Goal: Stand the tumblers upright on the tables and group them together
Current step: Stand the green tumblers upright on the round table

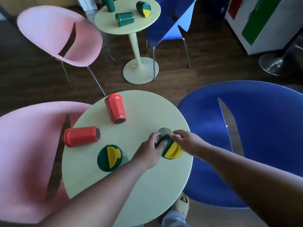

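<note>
Two tables: near table (101,185) under the hands, far table (154,10) well beyond it, both round and pale.
Four chairs: two pink, two blue, flanking the tables.
Seven tumblers: four on the near table, three on the far one.
Near count: two red tumblers lying toward the left and far edges, one green tumbler (109,158) near the left-front, one held tumbler (170,147) near the right edge.
Far count: two lying, one seemingly upright at the far edge.
Held tumbler axis: tilted, yellow lid toward the person, base pointing away.
Left hand (150,153): fingers curled round its left side.
Right hand (188,143): fingers curled over its right side and top.
Likely next move: tipping it up onto its base, both hands equally near.
</note>
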`<action>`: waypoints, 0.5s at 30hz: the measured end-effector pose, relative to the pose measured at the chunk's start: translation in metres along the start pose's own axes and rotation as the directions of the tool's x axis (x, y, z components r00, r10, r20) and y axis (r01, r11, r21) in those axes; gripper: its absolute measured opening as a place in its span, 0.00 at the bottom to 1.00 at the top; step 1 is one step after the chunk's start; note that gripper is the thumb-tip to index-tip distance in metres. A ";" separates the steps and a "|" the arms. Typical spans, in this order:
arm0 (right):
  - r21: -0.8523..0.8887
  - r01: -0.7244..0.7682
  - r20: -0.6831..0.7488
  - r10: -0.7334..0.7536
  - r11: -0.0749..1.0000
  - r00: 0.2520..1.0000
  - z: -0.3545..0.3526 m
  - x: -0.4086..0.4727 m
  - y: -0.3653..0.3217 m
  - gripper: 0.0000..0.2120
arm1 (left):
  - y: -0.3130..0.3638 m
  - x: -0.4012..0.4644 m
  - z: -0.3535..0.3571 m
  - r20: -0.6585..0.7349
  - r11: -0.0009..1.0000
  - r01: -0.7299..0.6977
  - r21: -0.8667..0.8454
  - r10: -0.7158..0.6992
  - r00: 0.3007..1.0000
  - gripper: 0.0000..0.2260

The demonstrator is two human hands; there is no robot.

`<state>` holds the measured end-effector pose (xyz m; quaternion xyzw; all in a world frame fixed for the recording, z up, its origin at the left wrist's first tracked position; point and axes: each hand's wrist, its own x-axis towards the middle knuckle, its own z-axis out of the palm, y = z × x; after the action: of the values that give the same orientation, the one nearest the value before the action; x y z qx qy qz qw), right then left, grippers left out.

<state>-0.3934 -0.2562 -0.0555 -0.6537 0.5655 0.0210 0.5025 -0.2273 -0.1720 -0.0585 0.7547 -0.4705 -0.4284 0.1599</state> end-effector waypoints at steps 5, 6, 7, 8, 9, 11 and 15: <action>-0.047 -0.033 0.050 0.035 0.998 0.998 -0.014 0.012 -0.017 0.25 | 0.015 0.017 -0.013 -0.018 0.996 0.083 0.022 -0.082 0.996 0.18; -0.063 -0.040 0.058 0.044 0.997 0.997 -0.016 0.014 -0.020 0.26 | 0.018 0.020 -0.015 -0.020 0.994 0.097 0.055 -0.096 0.995 0.18; -0.080 -0.047 0.060 0.052 0.996 0.997 -0.018 0.016 -0.022 0.27 | 0.021 0.022 -0.018 -0.024 0.990 0.110 0.087 -0.108 0.994 0.18; -0.093 -0.053 0.058 0.058 0.994 0.997 -0.019 0.019 -0.024 0.28 | 0.024 0.024 -0.020 -0.032 0.986 0.120 0.113 -0.117 0.993 0.18; -0.102 -0.058 0.056 0.063 0.993 0.996 -0.021 0.022 -0.026 0.28 | 0.026 0.026 -0.022 -0.040 0.983 0.126 0.136 -0.122 0.992 0.18; -0.123 -0.067 0.060 0.075 0.990 0.995 -0.023 0.025 -0.029 0.28 | 0.030 0.029 -0.024 -0.052 0.977 0.131 0.169 -0.123 0.991 0.19; -0.153 -0.060 0.097 0.076 0.986 0.992 -0.026 0.026 -0.031 0.28 | 0.033 0.031 -0.025 -0.069 0.960 0.134 0.244 -0.120 0.990 0.19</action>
<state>-0.3744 -0.2972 -0.0385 -0.6679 0.5579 0.1138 0.4794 -0.2201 -0.2191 -0.0382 0.8086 -0.4665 -0.3553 0.0490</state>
